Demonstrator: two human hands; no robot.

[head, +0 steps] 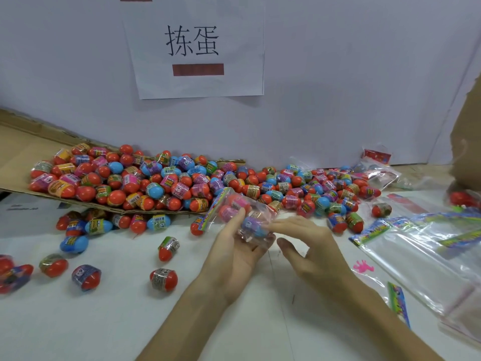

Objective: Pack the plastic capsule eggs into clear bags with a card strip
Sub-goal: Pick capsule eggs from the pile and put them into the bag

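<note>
One bag (248, 208) — left hand (234, 247) holds, right hand (309, 246) touches

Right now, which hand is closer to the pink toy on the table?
Right. The right hand is just left of the pink toy; the left hand is farther left, holding the bag.

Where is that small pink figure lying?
In the head view, the pink figure lies on the white table, to the right of the right hand, at the edge of the empty clear bags.
</note>
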